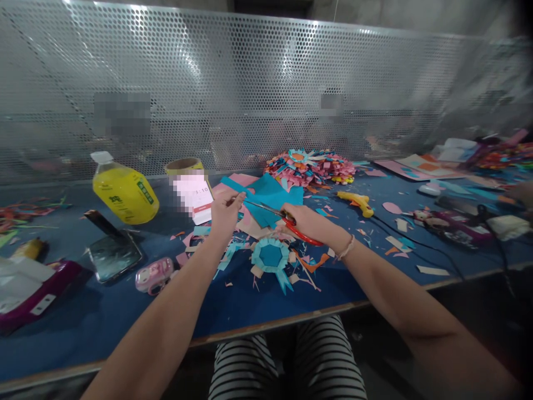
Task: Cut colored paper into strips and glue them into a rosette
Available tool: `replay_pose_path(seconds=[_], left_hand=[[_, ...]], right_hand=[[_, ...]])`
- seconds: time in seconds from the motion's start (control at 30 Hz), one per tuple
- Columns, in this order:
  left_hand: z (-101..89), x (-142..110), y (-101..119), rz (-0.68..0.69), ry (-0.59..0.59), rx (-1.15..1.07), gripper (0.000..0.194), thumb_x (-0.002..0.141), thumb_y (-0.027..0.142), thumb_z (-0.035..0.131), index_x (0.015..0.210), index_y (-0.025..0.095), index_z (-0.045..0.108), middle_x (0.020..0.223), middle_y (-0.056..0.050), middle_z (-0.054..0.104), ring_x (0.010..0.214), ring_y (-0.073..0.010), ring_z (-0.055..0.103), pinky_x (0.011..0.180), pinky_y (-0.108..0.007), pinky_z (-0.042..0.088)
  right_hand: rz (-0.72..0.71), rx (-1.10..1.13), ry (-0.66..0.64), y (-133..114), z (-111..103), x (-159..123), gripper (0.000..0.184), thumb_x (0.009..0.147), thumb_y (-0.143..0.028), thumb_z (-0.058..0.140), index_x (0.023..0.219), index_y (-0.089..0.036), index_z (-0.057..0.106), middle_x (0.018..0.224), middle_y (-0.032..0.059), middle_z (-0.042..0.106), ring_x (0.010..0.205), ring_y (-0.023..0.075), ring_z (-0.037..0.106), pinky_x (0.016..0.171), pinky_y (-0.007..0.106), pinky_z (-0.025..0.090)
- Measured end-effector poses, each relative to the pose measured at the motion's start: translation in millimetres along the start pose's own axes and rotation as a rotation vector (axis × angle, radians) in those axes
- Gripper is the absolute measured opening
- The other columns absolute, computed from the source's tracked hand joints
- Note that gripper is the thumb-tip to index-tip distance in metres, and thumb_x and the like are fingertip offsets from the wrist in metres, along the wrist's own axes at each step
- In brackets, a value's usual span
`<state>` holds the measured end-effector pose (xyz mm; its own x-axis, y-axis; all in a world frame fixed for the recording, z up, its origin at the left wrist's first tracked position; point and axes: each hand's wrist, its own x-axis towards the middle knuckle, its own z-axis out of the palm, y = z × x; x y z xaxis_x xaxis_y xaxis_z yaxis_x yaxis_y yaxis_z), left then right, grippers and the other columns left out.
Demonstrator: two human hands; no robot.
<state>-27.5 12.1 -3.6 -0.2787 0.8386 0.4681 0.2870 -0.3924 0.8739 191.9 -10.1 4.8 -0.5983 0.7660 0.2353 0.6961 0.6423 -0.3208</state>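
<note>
My left hand point(227, 210) is closed in a pinch at a narrow strip of blue paper point(234, 184); its fingertips partly hide the strip. Red-handled scissors point(302, 233) are gripped in my right hand point(310, 222), with the blades pointing left toward the pinching fingertips. Behind the blades lie blue paper sheets point(270, 194) over pink ones. Just below the scissors, a blue paper rosette point(270, 255) with ribbon tails rests among paper scraps on the blue table point(250, 311).
A pile of colourful paper rosettes point(308, 166) lies before a perforated metal screen point(250, 83). Leftward are a lit phone point(200, 194), a tape roll point(183, 165), a yellow liquid bottle point(125, 191) and a pink case point(155, 275). To the right lies a corded yellow glue gun point(356, 203).
</note>
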Motion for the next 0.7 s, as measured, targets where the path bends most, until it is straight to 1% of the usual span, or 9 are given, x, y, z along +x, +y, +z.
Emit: replay_pose_path(seconds=[0.3,0.47,0.7], left_hand=[[-0.6,-0.7,2.4,0.022,-0.004,0.029,0.021,0.067,0.038,0.065,0.058,0.019,0.062,0.055,0.001,0.049,0.054,-0.0116,0.047,0.051,-0.025,0.037],[0.5,-1.0,2.2,0.006,0.002,0.008,0.021,0.066,0.039,0.066,0.059,0.019,0.062,0.055,0.002,0.049,0.052,-0.011,0.045,0.049,-0.025,0.036],[0.7,-0.8,0.7,0.025,-0.009,0.025,0.02,0.068,0.035,0.064,0.057,0.019,0.06,0.053,0.003,0.047,0.052,-0.0107,0.044,0.048,-0.025,0.035]], right_hand=[[0.02,0.022,-0.012,-2.2,-0.4,0.5,0.041,0.087,-0.05,0.043,0.103,-0.014,0.053,0.085,0.0087,0.062,0.074,0.0176,0.056,0.063,0.026,0.038],[0.025,0.035,-0.017,-2.8,-0.1,1.1,0.039,0.086,-0.05,0.046,0.103,-0.015,0.053,0.085,0.008,0.063,0.074,0.0169,0.056,0.063,0.025,0.039],[0.07,0.034,-0.03,-4.5,-0.1,2.6,0.036,0.085,-0.046,0.049,0.102,-0.015,0.055,0.084,0.0087,0.064,0.074,0.0171,0.057,0.062,0.025,0.039]])
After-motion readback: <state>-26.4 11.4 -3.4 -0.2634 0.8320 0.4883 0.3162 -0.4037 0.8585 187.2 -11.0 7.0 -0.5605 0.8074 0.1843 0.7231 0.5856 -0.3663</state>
